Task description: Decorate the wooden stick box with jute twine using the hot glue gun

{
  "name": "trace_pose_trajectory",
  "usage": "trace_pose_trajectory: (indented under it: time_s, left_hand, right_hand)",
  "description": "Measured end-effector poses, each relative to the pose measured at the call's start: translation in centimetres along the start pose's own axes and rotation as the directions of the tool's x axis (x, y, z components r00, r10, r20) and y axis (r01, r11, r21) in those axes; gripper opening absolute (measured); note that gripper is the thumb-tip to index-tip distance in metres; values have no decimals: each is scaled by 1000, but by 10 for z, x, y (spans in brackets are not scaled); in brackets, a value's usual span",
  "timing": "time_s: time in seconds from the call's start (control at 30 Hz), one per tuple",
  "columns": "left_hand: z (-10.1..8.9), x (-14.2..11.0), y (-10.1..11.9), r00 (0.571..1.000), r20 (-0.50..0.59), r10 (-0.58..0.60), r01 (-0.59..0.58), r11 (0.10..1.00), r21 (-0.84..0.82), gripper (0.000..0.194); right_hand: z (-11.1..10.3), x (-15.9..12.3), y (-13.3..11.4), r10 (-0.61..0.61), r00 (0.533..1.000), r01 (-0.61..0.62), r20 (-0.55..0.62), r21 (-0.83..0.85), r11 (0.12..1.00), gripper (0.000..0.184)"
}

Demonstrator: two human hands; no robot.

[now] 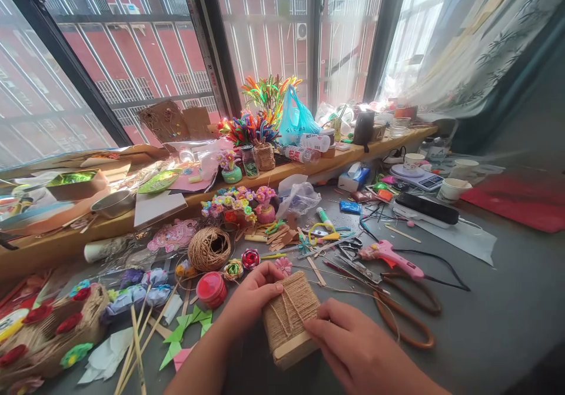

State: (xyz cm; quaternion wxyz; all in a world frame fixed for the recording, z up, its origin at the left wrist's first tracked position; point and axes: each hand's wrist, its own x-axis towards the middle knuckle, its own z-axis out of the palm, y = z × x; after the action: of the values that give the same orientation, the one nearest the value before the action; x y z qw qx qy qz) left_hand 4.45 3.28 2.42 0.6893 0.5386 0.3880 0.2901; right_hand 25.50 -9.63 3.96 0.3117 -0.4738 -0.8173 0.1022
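Twine-wrapped box (289, 318) seems light, stiff, grippy (rough twine, yay); hold the edges. Left hand (258, 294) clamps its far-left edge; right hand's (351, 339) fingers bunch at the right edge, grip unclear.

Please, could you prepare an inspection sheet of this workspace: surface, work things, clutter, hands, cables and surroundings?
Surface: dark grey tabletop, heavily crowded.
Job's things: box-shaped block wrapped in brown twine, pale strip uncovered along near edge; round ball of brown twine beyond.
Clutter: pink plastic glue gun and brown-handled metal scissors, close together, right of the block.
Hands: left hand grips the block's upper left; right hand touches its right edge, pinching of twine unclear.
Cables: black cable curves from glue gun; white cable beside black rectangular device.
Surroundings: crowded brown wooden ledge; dark-framed windows behind.
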Motion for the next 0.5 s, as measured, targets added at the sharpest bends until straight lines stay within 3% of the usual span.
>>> trace_pose_trajectory:
  time_s: [0.5]
  left_hand:
    - [15,-8,22,995,-98,37,-17,979,203,20]
  right_hand:
    - [-10,-1,6,-96,988,105,124,-70,992,37]
